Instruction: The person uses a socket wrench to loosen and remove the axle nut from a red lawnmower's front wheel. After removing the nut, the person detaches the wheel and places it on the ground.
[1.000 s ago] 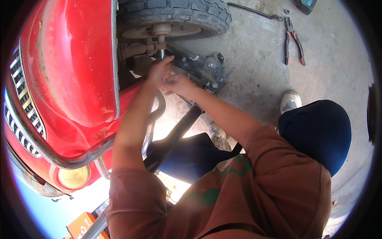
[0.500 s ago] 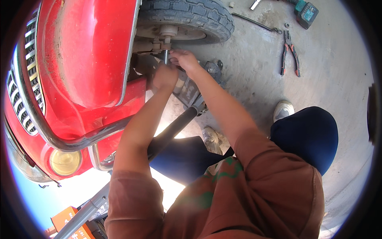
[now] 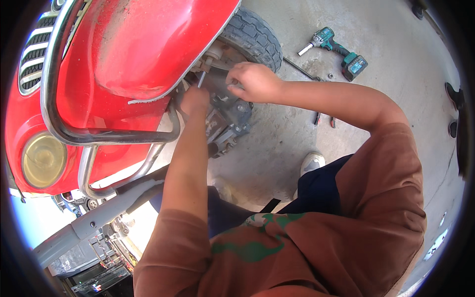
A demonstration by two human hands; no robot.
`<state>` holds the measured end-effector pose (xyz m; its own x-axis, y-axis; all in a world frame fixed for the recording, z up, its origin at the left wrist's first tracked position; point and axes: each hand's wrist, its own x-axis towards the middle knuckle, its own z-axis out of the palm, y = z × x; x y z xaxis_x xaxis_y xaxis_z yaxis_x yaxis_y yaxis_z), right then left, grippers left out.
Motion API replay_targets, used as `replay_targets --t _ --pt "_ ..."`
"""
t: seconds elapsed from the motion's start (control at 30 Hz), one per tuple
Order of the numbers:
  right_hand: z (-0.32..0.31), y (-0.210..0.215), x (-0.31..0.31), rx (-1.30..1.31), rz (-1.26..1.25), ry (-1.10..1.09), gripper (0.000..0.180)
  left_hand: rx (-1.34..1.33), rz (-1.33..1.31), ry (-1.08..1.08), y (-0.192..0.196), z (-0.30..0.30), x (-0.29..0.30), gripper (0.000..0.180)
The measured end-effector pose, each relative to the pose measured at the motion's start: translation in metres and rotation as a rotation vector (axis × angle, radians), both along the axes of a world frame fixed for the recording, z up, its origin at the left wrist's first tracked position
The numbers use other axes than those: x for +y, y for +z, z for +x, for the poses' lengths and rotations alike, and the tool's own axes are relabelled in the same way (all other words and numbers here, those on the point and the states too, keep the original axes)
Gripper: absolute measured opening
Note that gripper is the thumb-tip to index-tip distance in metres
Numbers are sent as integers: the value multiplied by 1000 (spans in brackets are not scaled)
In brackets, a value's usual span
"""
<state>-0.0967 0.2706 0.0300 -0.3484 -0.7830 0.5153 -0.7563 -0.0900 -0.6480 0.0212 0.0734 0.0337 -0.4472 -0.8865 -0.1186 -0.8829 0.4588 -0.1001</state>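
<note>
My left hand (image 3: 194, 100) is closed round the lower end of a thin silver metal rod (image 3: 202, 79), below the red vehicle's fender. The rod's upper end meets the rusty suspension parts (image 3: 202, 64) beside the wheel hub. To the right of it, my right hand (image 3: 255, 81) is raised, its fingers curled in toward the thumb and apart from the rod. Whatever lies inside them, if anything, is hidden. Behind that hand is the treaded tyre (image 3: 257, 39). Beneath my hands sits a grey jack (image 3: 225, 126), partly covered by my left forearm.
A chrome bumper bar (image 3: 116, 137) curves close to my left arm. A teal cordless impact wrench (image 3: 336, 49) lies on the concrete at the right, near a long steel bar (image 3: 302, 68). Pliers' red handles (image 3: 333, 122) show below my right forearm. Dark shoes (image 3: 453, 96) are at the far right edge.
My right hand has come away from the rod and moved right, elbow swung outward. My left hand stays at the rod. The view has shifted, bringing the whole impact wrench into sight.
</note>
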Motion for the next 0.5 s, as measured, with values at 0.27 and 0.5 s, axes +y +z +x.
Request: replay_targets --t 0.27,0.5 --pt "-101 8 65 -84 125 -613 117 52 39 -19 -1 8 0 34" --pt "-77 -19 14 -207 19 -399 115 32 18 -80 -1 11 1 31"
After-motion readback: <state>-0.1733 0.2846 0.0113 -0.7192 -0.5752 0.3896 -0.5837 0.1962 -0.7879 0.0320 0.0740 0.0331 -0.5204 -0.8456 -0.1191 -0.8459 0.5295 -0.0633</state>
